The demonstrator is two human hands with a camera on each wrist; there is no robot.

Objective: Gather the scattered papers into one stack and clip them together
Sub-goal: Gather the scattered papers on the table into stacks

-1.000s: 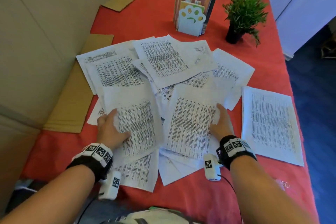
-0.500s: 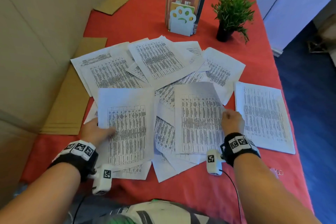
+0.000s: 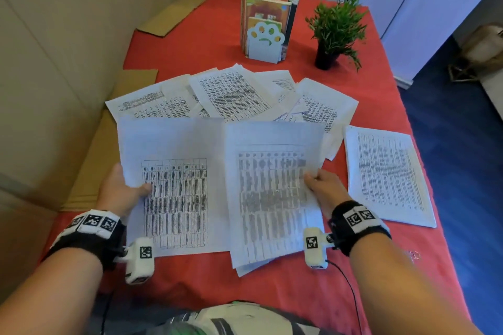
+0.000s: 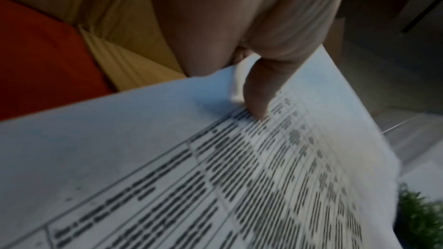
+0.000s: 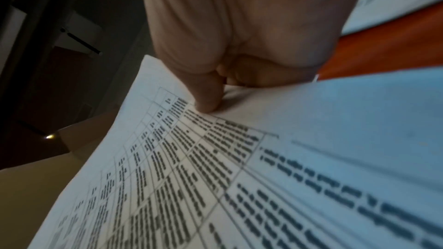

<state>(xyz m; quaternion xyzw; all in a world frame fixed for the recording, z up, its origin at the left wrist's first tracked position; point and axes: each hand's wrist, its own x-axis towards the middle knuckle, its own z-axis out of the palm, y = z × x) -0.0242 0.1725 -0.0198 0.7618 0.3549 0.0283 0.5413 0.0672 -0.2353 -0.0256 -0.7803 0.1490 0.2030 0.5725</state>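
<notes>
My left hand (image 3: 123,193) pinches the left edge of a printed sheet (image 3: 174,185), thumb on top (image 4: 257,99), and holds it above the red table (image 3: 272,294). My right hand (image 3: 324,187) pinches the right edge of another printed sheet (image 3: 272,193), thumb on its face (image 5: 208,96); this sheet overlaps the left one. More printed papers (image 3: 234,92) lie fanned out behind them. A separate neat pile of papers (image 3: 386,174) lies at the right. A small wire clip (image 3: 413,255) lies near the table's right front edge.
A white paw-shaped bookend with books (image 3: 265,35) and a small potted plant (image 3: 336,32) stand at the back. Cardboard (image 3: 49,76) walls off the left side, with flat pieces (image 3: 87,171) on the table. The table's right edge drops to a blue floor (image 3: 462,171).
Both hands went from resting flat on the sheets to pinching their outer edges. The two sheets have come up off the pile, toward me and side by side.
</notes>
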